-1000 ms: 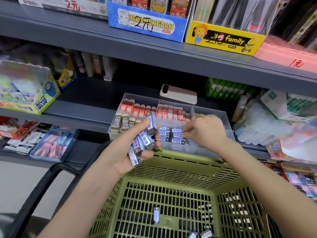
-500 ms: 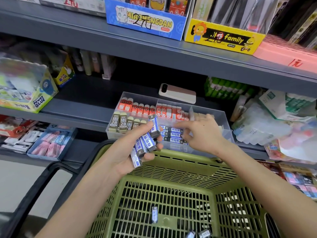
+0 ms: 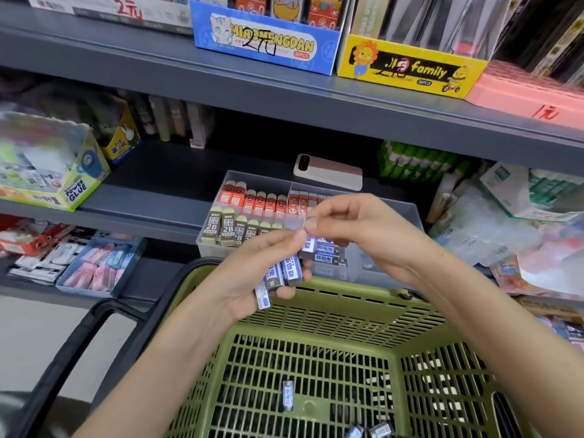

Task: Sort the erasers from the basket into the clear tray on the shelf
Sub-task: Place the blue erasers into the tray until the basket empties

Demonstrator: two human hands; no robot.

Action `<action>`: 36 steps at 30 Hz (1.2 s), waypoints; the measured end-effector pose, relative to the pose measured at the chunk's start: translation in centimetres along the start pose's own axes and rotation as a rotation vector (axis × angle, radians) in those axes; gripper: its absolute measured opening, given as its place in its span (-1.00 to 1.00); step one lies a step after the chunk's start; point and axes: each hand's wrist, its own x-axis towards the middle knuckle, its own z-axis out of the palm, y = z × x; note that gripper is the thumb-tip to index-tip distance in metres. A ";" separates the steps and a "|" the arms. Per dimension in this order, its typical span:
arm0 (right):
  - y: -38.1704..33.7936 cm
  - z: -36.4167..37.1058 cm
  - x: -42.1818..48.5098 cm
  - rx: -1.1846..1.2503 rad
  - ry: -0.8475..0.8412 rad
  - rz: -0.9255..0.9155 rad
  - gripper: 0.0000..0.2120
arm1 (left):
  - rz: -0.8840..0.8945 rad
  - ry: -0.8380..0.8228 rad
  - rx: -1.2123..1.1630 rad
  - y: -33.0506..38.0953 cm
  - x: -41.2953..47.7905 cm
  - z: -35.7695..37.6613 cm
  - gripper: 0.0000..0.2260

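Over the basket's [image 3: 347,300] far rim, the left grip [image 3: 240,279] holds blue erasers [image 3: 286,273]; the right grip [image 3: 363,235] pinches one eraser [image 3: 308,245] before the clear tray [image 3: 407,216].

The grey shelf [image 3: 151,203] is carrying the clear tray [image 3: 407,213] at its front edge, with a pale phone [image 3: 328,172] lying just behind, a Power Glue box [image 3: 76,188] sitting left, and green packs [image 3: 417,162] standing right.

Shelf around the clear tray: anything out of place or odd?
A pinkish phone-like device lies flat on the shelf just behind the clear tray, amid stationery stock; it looks left there, not for sale. The red erasers and 2B erasers in the tray stand in tidy rows; nothing spilled.
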 end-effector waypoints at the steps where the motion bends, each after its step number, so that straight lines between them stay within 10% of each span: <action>1: 0.0 -0.5 0.0 0.009 0.024 0.007 -0.96 | -0.001 0.010 0.009 0.0 0.1 0.2 -0.77; 5: 0.4 -3.3 0.5 -0.152 0.202 -0.003 -0.82 | 0.007 0.037 0.042 0.2 0.3 0.2 -0.72; 11: 3.7 -3.5 1.5 -1.005 0.154 0.001 -0.88 | 0.019 0.059 0.018 0.2 0.0 -0.4 -0.73; 25: 5.9 -3.5 2.5 -1.531 -0.040 -0.171 -0.74 | 0.017 0.085 -0.064 0.2 0.1 -0.6 -0.70; 30: 5.7 -3.1 1.9 -1.529 0.065 -0.216 -0.66 | 0.013 0.058 -0.163 0.2 0.1 -0.8 -0.66; 36: 2.1 1.4 -0.3 -0.597 0.207 -0.293 -0.78 | 0.056 0.093 -0.110 0.0 0.2 -0.8 -0.62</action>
